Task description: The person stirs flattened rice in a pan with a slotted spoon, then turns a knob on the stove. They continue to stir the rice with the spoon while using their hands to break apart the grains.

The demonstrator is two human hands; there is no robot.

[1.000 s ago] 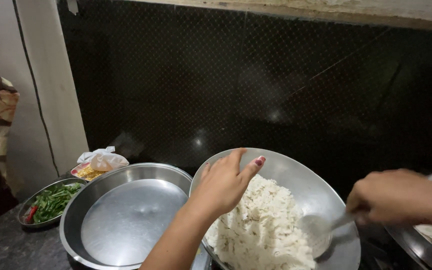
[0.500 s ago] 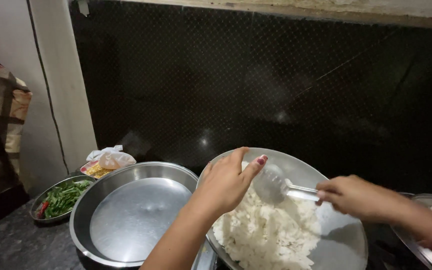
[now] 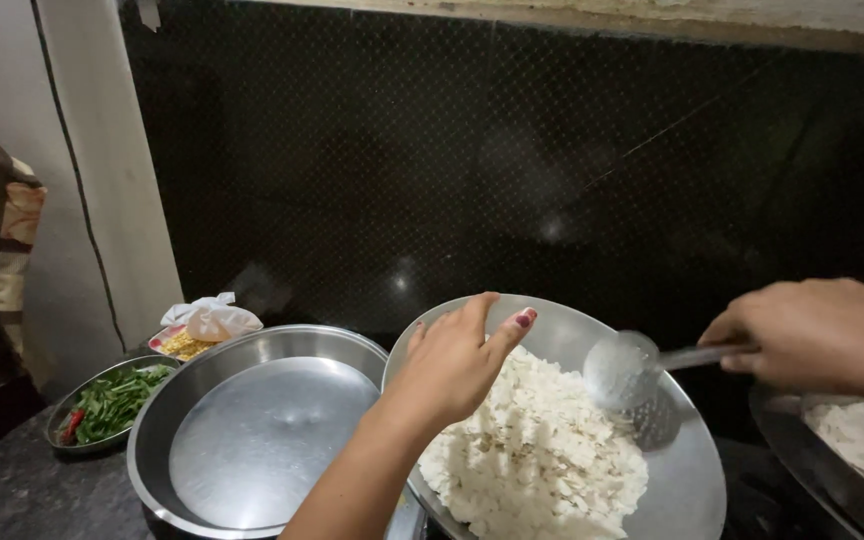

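Hands work apart over a steel pan (image 3: 692, 470) of white flakes (image 3: 537, 460). Left hand (image 3: 457, 360) clamps the pan's near-left rim, probably steadying it. Right hand (image 3: 817, 335) closes round a ladle (image 3: 627, 375) handle, long axis level, bowl pointing left above the flakes. Empty basin (image 3: 252, 440) sits left.

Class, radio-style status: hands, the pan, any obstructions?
Left hand gripping steel pan rim. Right hand holds slotted ladle raised over white flakes. Empty steel bowl touching pan's left; nothing obstructing.

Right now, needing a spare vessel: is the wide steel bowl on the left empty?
Empty: the wide steel bowl shows only bare metal.
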